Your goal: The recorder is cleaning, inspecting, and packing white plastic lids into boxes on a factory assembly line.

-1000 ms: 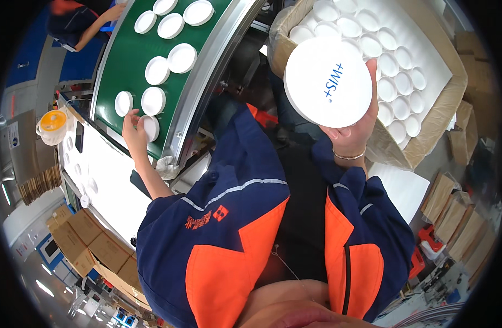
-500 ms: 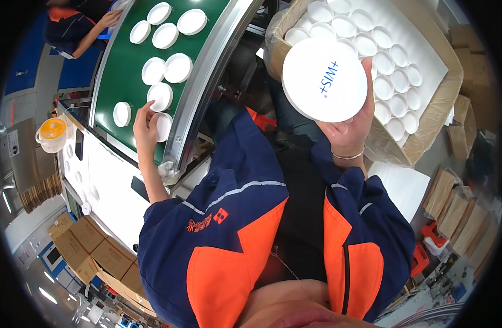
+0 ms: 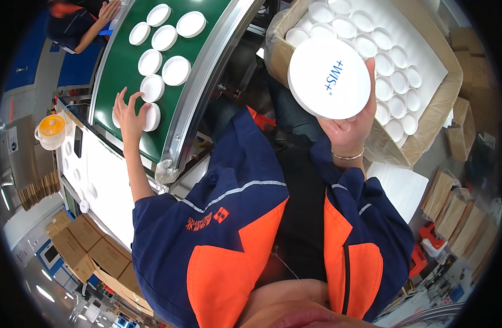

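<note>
My right hand (image 3: pixel 346 128) grips a round white lid (image 3: pixel 327 76) from below and the side. The lid's flat face, with small blue print, is turned up toward me, beside an open carton (image 3: pixel 407 150). On the green conveyor belt (image 3: pixel 113 90), my left hand (image 3: pixel 131 115) has its fingers spread. Its thumb reaches the edge of one white lid (image 3: pixel 152 117), and another white lid (image 3: pixel 152 88) lies just beyond the fingertips. A further lid on the hand's left is mostly hidden by it. Several more white lids (image 3: pixel 176 70) lie farther up the belt.
Rows of white lids (image 3: pixel 382 87) stand inside the carton on a white sheet. A metal rail (image 3: pixel 207 71) edges the belt. Left of it, a white table (image 3: pixel 106 177) holds a dark phone (image 3: pixel 78 142) and a yellow-topped container (image 3: pixel 52 130). A co-worker's hand (image 3: pixel 108 11) shows at the far left.
My left hand has shifted left and its fingers have spread. Lids near it have slid left and slightly nearer. The lid in my right hand has moved a little to the right.
</note>
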{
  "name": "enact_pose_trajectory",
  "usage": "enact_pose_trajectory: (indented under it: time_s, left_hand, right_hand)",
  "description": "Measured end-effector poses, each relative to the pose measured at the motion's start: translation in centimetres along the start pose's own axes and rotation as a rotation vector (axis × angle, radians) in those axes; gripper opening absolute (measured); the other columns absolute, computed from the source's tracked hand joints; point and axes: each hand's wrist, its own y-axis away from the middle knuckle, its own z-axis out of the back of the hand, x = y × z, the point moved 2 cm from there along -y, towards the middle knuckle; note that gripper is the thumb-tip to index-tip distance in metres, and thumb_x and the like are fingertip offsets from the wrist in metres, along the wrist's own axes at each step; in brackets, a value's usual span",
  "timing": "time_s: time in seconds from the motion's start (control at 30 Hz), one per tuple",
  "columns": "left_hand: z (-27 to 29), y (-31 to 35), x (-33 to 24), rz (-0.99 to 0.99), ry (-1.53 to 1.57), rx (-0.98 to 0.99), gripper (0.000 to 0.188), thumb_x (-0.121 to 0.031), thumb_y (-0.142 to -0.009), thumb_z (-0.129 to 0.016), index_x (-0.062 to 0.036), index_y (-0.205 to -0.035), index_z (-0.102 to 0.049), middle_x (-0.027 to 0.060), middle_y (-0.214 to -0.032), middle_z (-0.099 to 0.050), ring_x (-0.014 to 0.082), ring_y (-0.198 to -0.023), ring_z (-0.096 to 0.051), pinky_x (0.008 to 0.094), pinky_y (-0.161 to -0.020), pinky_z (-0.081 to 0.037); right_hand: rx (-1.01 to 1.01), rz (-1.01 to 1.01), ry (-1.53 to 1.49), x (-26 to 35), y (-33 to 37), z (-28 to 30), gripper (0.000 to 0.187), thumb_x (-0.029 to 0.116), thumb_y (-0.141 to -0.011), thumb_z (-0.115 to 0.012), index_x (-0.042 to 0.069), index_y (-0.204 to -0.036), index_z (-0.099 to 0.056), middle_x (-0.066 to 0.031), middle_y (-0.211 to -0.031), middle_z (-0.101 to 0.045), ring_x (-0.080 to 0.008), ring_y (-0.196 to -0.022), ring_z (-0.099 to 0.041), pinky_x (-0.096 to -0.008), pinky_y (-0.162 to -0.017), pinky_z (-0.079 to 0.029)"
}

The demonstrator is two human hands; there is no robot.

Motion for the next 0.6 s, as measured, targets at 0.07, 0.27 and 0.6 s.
enact_pose_trajectory:
  time_s: [0.07, 0.27, 0.6]
  left_hand:
    - [-0.3, 0.2, 1.3, 0.178, 0.042, 0.12, 0.032, -0.024, -0.084, -0.067, -0.0163, -0.114, -0.06, 0.0158, -0.132, -0.047, 0.0353, -0.12, -0.048, 0.046, -0.101, -0.035]
    - [0.4, 0.4, 0.9, 0.267, 0.276, 0.265, 0.027, -0.017, -0.087, -0.063, -0.0098, -0.113, -0.058, 0.0133, -0.109, -0.055, 0.0302, -0.104, -0.055, 0.0393, -0.084, -0.046]
    - [0.3, 2.3, -0.7, 0.257, 0.199, 0.009, 0.017, -0.008, -0.09, -0.056, -0.0093, -0.106, -0.06, 0.0147, -0.11, -0.049, 0.0303, -0.102, -0.054, 0.0408, -0.081, -0.045]
  right_hand:
    - [-0.001, 0.01, 0.039, 0.1, 0.0, -0.2, 0.066, 0.056, -0.098, -0.034, -0.003, -0.115, -0.057, -0.0058, -0.064, -0.064, -0.0044, -0.031, -0.036, -0.0186, -0.028, -0.031]
    - [-0.062, 0.048, 0.075, 0.3, -0.1, -0.7, 0.066, 0.057, -0.097, -0.033, -0.003, -0.107, -0.06, 0.0011, -0.047, -0.049, -0.0068, -0.03, -0.035, -0.0215, -0.028, -0.031]
    - [-0.079, 0.034, 0.082, 0.2, 0.1, -0.3, 0.062, 0.056, -0.096, -0.038, 0.0, -0.109, -0.061, -0.0005, -0.053, -0.055, -0.0058, -0.03, -0.033, -0.02, -0.028, -0.028]
